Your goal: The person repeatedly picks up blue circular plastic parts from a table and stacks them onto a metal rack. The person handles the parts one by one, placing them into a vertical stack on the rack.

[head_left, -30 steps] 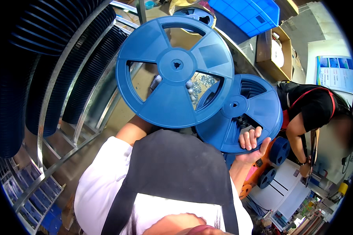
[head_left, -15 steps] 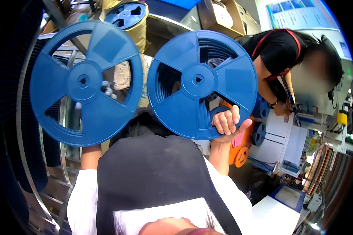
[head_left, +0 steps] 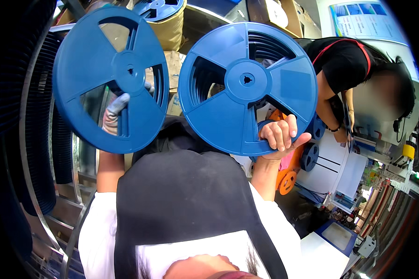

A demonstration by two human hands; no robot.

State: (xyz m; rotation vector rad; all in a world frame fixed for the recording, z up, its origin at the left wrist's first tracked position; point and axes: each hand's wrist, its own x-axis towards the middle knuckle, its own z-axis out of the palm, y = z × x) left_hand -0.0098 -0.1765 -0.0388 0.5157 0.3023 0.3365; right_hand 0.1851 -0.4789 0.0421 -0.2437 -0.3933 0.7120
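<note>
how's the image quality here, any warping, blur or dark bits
Head view: strong fisheye warp, the rack rails at left bow and the corners go black; both blue reels, left reel and right reel, are sharp and evenly lit; right hand is crisp; left hand sits shaded behind its reel; the co-worker's face is blurred.

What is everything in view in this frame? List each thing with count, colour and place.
large reels: two, blue, one raised in each hand
reel on sack: one, blue, top centre
small reels: several, blue and orange, lower right
cardboard boxes: brown, top
wire rack: metal, left
co-worker: one, black top, right
apron: black, over white shirt
left hand: grey glove, behind left reel
right hand: bare, gripping right reel's rim
</note>
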